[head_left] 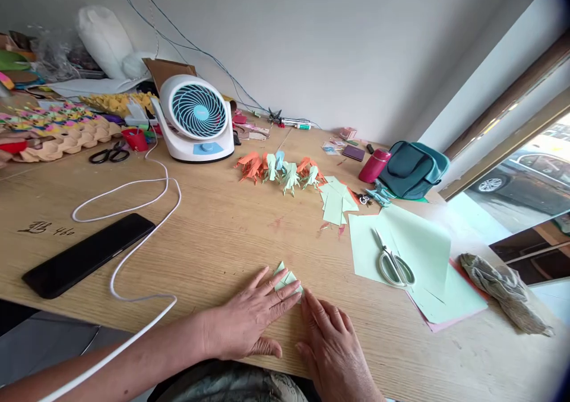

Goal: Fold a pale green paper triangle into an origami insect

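Looks from head height, forward and down over the counter (214, 227), close above the left hand (243, 325) and right hand (335, 345) at the lower edge, reaching back to the wall (320, 51).

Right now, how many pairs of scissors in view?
2. Pale-handled scissors on the large green sheet at right; black-handled scissors beside the red cup at left. More may be hidden.

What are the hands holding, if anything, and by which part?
Nothing looks gripped: the left hand lies flat over the folded green paper; the right hand has fingertips at the paper's right edge.
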Action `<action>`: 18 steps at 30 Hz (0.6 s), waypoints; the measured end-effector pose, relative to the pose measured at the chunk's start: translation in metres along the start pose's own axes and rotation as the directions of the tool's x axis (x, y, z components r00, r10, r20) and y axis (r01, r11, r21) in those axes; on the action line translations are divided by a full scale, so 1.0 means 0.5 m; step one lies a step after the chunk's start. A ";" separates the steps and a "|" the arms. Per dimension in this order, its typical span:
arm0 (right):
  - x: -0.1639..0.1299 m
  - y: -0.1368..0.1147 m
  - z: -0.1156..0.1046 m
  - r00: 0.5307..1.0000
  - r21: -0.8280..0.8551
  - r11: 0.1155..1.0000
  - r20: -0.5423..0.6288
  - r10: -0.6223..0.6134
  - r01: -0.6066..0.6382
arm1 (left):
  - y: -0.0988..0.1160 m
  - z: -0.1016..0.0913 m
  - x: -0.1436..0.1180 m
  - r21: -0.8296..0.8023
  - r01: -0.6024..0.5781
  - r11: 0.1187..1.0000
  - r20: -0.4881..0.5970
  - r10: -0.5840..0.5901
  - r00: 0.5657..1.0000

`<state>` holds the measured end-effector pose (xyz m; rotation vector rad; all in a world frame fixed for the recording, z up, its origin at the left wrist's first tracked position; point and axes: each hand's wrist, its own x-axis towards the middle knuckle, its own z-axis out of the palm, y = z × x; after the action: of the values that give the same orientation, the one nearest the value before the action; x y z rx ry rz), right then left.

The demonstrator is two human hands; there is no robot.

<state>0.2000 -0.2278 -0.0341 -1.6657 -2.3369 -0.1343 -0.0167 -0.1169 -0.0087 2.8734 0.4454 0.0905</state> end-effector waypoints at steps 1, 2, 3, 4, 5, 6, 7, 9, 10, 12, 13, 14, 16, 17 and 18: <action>0.001 0.000 0.002 1.000 0.007 1.000 0.008 0.012 -0.012 | 0.000 0.001 0.000 0.008 0.014 1.000 0.000 -0.014 1.000; 0.002 0.001 0.004 0.999 0.013 1.000 0.023 0.023 -0.023 | -0.001 0.003 0.001 0.015 0.026 1.000 0.002 -0.026 1.000; 0.004 0.001 0.004 0.999 0.019 0.999 0.042 0.033 -0.033 | -0.001 0.004 0.002 0.021 0.035 0.999 0.006 -0.036 0.999; 0.006 0.001 0.003 0.997 0.023 0.999 0.065 0.042 -0.043 | -0.001 0.004 0.003 0.021 0.035 0.999 0.017 -0.036 0.999; 0.008 0.002 0.001 0.995 0.028 0.998 0.087 0.051 -0.053 | -0.001 0.004 0.003 0.021 0.034 0.999 0.027 -0.035 0.999; 0.009 0.002 -0.001 0.993 0.034 0.997 0.107 0.058 -0.062 | -0.001 0.004 0.003 0.022 0.033 0.999 0.032 -0.034 0.999; 0.011 0.002 -0.003 0.990 0.042 0.997 0.124 0.063 -0.068 | -0.001 0.004 0.003 0.023 0.030 0.999 0.033 -0.031 0.999; 0.011 0.002 -0.004 0.987 0.058 0.996 0.149 0.060 -0.070 | -0.001 0.005 0.001 0.029 0.027 0.999 0.006 -0.027 1.000; 0.010 0.002 -0.003 0.986 0.064 0.996 0.154 0.057 -0.067 | -0.001 0.006 -0.001 0.032 0.024 0.999 -0.012 -0.024 1.000; 0.009 0.000 0.005 0.989 0.065 0.996 0.140 0.050 -0.060 | -0.003 0.010 -0.003 0.044 0.026 0.999 -0.036 -0.024 0.999; 0.008 -0.002 0.010 0.991 0.060 0.997 0.122 0.050 -0.057 | -0.005 0.013 -0.003 0.050 0.029 0.998 -0.032 -0.028 0.999; 0.008 -0.004 0.014 0.993 0.054 0.997 0.104 0.050 -0.056 | -0.006 0.016 -0.002 0.056 0.035 0.998 -0.026 -0.034 0.999; 0.009 -0.010 0.018 0.995 0.042 0.997 0.081 0.063 -0.066 | -0.009 0.020 0.001 0.062 0.043 0.997 -0.003 -0.042 0.999; 0.011 -0.014 0.017 0.994 0.039 0.996 0.079 0.072 -0.075 | -0.009 0.022 0.002 0.063 0.045 0.997 0.009 -0.046 0.999; 0.013 -0.019 0.014 0.993 0.037 0.995 0.081 0.086 -0.090 | -0.009 0.022 0.003 0.061 0.043 0.997 0.022 -0.045 0.999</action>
<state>0.1880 -0.2237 -0.0384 -1.7818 -2.3012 -0.0043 -0.0154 -0.1147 -0.0204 2.9191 0.5153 0.0368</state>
